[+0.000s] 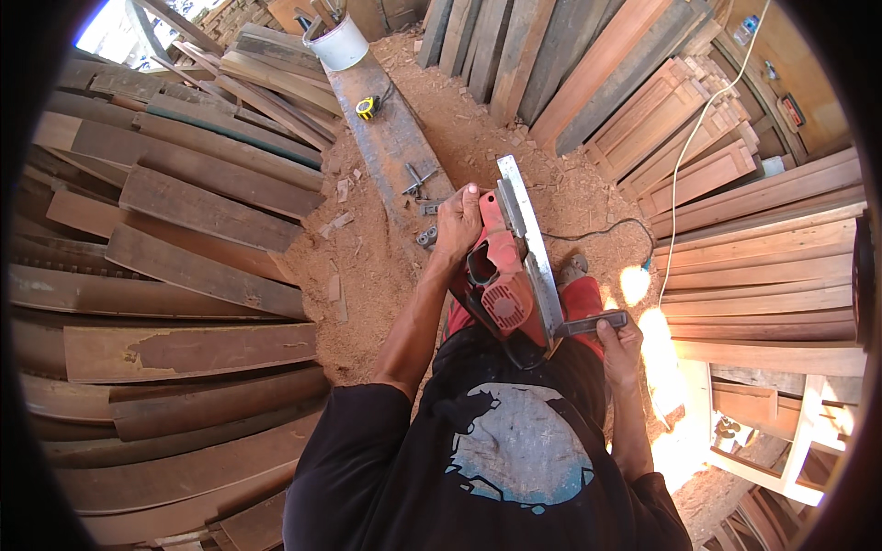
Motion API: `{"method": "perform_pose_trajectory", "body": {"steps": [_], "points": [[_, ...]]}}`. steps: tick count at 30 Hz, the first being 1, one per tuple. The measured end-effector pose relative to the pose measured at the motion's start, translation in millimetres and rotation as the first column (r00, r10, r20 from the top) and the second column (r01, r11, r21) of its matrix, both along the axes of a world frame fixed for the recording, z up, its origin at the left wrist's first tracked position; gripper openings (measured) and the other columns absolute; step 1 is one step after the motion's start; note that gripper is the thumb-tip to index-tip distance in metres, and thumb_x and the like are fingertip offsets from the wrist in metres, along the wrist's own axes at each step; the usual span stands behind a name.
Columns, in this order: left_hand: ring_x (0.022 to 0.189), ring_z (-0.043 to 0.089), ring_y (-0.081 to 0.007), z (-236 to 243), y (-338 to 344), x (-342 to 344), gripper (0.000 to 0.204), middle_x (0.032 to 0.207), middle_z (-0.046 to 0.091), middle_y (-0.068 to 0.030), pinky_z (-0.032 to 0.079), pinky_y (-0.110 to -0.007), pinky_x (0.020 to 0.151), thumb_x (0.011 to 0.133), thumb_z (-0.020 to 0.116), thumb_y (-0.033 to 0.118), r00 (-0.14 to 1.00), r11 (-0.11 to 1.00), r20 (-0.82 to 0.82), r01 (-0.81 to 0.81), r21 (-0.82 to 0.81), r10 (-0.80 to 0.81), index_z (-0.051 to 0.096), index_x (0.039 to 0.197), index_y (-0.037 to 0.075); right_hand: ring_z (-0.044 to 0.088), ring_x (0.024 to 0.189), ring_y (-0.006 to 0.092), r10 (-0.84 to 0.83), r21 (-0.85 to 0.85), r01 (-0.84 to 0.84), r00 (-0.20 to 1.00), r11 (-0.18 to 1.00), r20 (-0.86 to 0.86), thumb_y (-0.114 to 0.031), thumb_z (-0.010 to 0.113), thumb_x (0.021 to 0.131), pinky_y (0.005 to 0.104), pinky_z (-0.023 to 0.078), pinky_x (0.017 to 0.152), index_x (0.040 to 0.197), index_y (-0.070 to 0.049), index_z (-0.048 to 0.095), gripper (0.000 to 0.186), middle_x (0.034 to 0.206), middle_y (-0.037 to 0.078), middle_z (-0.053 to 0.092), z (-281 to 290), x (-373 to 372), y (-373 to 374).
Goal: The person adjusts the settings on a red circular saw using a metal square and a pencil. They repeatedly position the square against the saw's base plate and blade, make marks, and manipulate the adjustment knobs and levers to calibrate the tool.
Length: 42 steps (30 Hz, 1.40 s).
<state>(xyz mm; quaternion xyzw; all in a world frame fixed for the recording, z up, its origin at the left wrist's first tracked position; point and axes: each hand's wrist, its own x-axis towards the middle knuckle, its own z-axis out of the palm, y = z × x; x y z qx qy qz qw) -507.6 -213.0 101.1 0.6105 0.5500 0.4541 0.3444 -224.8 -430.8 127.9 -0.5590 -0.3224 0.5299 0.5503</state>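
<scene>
My left hand (457, 220) is closed round the front end of a red electric planer (499, 292), held over my lap with a long silver metal plate (533, 248) along its right side. My right hand (616, 344) is closed on a dark bar (579, 325) at the lower end of that plate; whether it is a handle or a loose tool I cannot tell. Beyond my left hand, small metal parts (425, 235) and a crossed metal tool (418, 180) lie on a narrow plank bench (377, 147).
A white bucket (342, 50) and yellow tape measure (367, 107) sit on the bench. Stacked boards (211, 202) line the left, more planks (588, 73) and panels (698, 174) the back and right. A cable (597, 227) crosses the sawdust floor (335, 262).
</scene>
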Motion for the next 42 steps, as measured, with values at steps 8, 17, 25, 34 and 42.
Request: {"method": "perform_pose_trajectory", "body": {"steps": [8,17,25,34,42], "points": [[0.079,0.070,-0.0346,2,-1,-2,0.046,0.084,0.069,-0.0223,0.053,-0.041,0.073,0.109,0.041,0.032,0.999,1.000,0.034,0.006,0.012,-0.006,0.072,0.099,-0.001,0.062,0.074,0.0085,0.054,0.003,-0.054,0.998,0.999,-0.019,-0.009,0.067,0.098,0.0240,0.050,0.070,0.104,-0.001,0.064,0.010,0.085,0.003,0.069,-11,10,-2],[0.081,0.070,-0.0392,11,-7,-5,0.044,0.087,0.069,-0.0245,0.053,-0.041,0.072,0.108,0.042,0.029,0.999,0.999,0.048,-0.015,0.041,0.013,0.072,0.099,-0.002,0.068,0.093,0.0146,0.086,-0.054,-0.092,0.990,0.994,-0.109,-0.001,0.060,0.098,0.0316,0.055,0.091,0.107,0.001,0.065,0.011,0.100,0.009,0.072,-7,11,0],[0.078,0.068,-0.0207,19,-22,-14,0.049,0.085,0.073,-0.0143,0.052,-0.038,0.072,0.110,0.041,0.034,0.983,0.993,0.146,-0.115,0.001,0.114,0.071,0.099,-0.004,0.069,0.095,0.0160,0.123,-0.013,-0.126,0.983,0.992,-0.138,-0.001,0.060,0.098,0.0328,0.055,0.093,0.106,0.000,0.065,0.010,0.101,0.010,0.073,0,8,7],[0.074,0.058,-0.0069,-23,-28,-57,0.049,0.085,0.068,0.0014,0.049,-0.027,0.067,0.110,0.044,0.042,0.802,0.968,0.551,-0.132,-0.212,0.230,0.069,0.096,0.003,0.064,0.091,0.0120,0.099,0.088,-0.118,0.976,0.989,0.195,-0.003,0.062,0.097,0.0279,0.051,0.085,0.108,0.002,0.062,0.012,0.102,0.011,0.073,25,-1,33],[0.076,0.058,-0.0070,-29,-29,-58,0.048,0.087,0.068,0.0009,0.049,-0.026,0.068,0.110,0.044,0.042,0.772,0.965,0.593,-0.095,-0.244,0.226,0.069,0.097,0.004,0.063,0.091,0.0103,0.128,0.063,-0.147,0.963,0.987,0.237,-0.005,0.064,0.098,0.0262,0.050,0.085,0.108,0.000,0.064,0.012,0.100,0.007,0.072,33,-14,35]]}}
